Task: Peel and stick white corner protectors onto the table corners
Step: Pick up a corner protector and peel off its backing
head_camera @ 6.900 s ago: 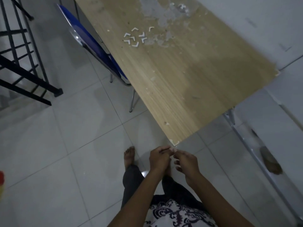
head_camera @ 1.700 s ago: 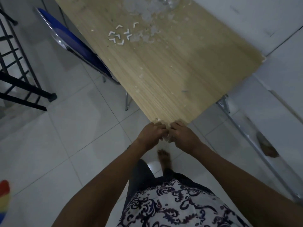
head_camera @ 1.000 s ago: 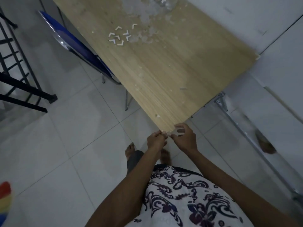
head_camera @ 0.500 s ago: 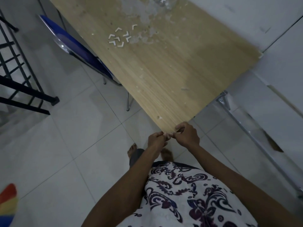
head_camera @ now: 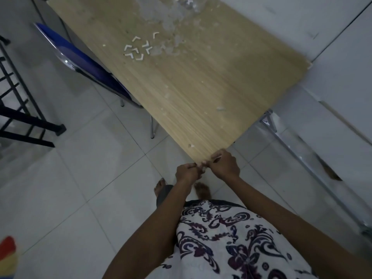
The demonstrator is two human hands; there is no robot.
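Both hands, left hand (head_camera: 186,172) and right hand (head_camera: 225,164), pinch a corner protector (head_camera: 203,165) at the counter (head_camera: 201,93) corner; next, press it flush.

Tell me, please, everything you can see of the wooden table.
The table has a flat, light wood-grain top, scuffed, with grey-white patches at its far end. Loose white corner protectors lie on it. A metal leg shows beneath. A blue chair is tucked under one side. The left hand and right hand meet at its near corner.
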